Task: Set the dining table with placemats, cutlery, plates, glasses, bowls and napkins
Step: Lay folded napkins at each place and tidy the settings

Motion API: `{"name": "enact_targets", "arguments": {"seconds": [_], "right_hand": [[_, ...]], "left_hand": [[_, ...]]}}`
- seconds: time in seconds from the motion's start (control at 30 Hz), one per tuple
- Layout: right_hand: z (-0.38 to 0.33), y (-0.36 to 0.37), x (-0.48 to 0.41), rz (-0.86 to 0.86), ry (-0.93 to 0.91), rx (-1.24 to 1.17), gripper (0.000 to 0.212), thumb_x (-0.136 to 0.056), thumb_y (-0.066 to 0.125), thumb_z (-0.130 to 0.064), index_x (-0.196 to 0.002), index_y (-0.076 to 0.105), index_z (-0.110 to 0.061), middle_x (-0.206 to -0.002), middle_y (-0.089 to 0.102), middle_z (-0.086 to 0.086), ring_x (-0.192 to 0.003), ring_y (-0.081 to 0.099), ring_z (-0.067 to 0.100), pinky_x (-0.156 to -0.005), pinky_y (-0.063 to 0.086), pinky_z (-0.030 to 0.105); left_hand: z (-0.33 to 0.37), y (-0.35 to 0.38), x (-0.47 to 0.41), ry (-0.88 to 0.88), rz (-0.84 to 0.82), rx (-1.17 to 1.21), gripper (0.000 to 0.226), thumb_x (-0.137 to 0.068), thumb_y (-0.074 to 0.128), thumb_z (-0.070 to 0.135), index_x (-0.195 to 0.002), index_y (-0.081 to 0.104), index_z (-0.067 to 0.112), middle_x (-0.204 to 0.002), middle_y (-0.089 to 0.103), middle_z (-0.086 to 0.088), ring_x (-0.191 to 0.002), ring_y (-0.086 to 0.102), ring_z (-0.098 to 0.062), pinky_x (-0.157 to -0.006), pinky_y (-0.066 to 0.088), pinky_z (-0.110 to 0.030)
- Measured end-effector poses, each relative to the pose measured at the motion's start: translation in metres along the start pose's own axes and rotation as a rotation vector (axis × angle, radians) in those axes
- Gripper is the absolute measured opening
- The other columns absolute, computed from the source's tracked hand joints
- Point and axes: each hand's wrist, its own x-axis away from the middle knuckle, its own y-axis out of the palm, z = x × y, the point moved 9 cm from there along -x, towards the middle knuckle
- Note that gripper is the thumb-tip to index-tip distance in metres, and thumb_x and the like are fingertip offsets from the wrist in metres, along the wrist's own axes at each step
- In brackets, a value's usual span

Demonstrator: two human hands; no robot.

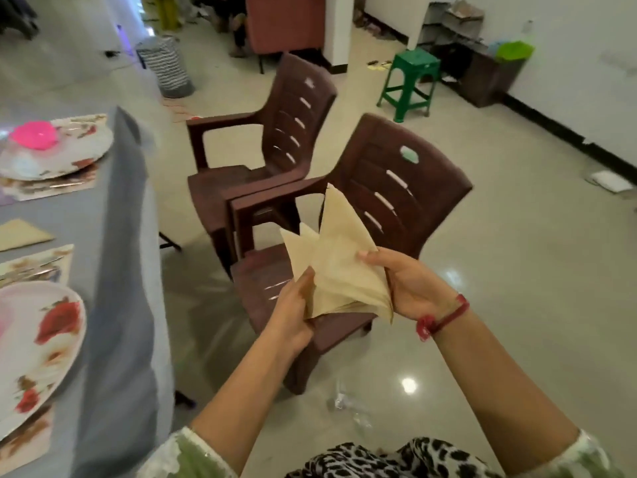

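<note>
Both my hands hold a fanned stack of beige folded napkins [339,267] in the air above a brown chair. My left hand [293,305] grips the stack's lower left edge, and my right hand [410,282] holds its right side with the thumb on top. At the left stands the table under a grey cloth [117,236]. On it lie a floral plate [38,350] on a placemat [38,263], one beige napkin [20,232], and farther back a floral plate [51,153] carrying a pink bowl [34,134].
Two brown plastic chairs [389,188] [275,132] stand beside the table, right under my hands. A green stool [410,84] and a striped basket [170,67] stand farther back. Crumpled clear plastic [348,405] lies on the shiny floor near me.
</note>
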Motion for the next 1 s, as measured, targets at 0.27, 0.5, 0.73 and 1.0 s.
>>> {"name": "enact_targets", "arguments": {"seconds": [0.27, 0.5, 0.73, 1.0], "right_hand": [[-0.083, -0.194, 0.061, 0.038, -0.173, -0.19, 0.043, -0.085, 0.061, -0.015, -0.127, 0.055, -0.014, -0.109, 0.065, 0.009, -0.087, 0.067, 0.023, -0.08, 0.056, 0.038], [-0.137, -0.323, 0.087, 0.225, -0.298, -0.193, 0.035, -0.084, 0.06, -0.018, -0.119, 0.059, -0.013, -0.103, 0.066, 0.008, -0.083, 0.067, 0.022, -0.071, 0.058, 0.035], [-0.237, -0.461, 0.072, 0.564, -0.377, -0.13, 0.018, -0.096, 0.051, -0.018, -0.099, 0.066, -0.009, -0.086, 0.07, 0.004, -0.074, 0.067, 0.016, -0.063, 0.057, 0.027], [-0.406, -0.55, 0.006, 0.688, -0.458, 0.188, 0.016, -0.081, 0.07, -0.005, -0.096, 0.068, -0.009, -0.082, 0.07, 0.008, -0.071, 0.067, 0.02, -0.064, 0.055, 0.029]], "left_hand": [[-0.083, 0.191, -0.078, -0.133, -0.199, -0.129, 0.03, -0.087, 0.064, 0.023, -0.115, 0.063, 0.015, -0.107, 0.071, -0.012, -0.102, 0.067, -0.032, -0.088, 0.054, -0.048], [-0.126, 0.318, -0.146, -0.124, -0.326, -0.304, 0.015, -0.093, 0.055, 0.017, -0.105, 0.064, 0.016, -0.085, 0.071, 0.001, -0.071, 0.068, -0.011, -0.055, 0.052, -0.026], [-0.143, 0.45, -0.253, -0.099, -0.369, -0.405, 0.022, -0.098, 0.046, 0.012, -0.102, 0.067, 0.018, -0.09, 0.07, -0.002, -0.079, 0.064, -0.018, -0.068, 0.052, -0.031], [-0.086, 0.578, -0.387, -0.054, -0.412, -0.379, 0.019, -0.098, 0.043, 0.012, -0.095, 0.061, 0.011, -0.065, 0.061, 0.001, -0.049, 0.05, -0.009, -0.049, 0.04, -0.021]]}}
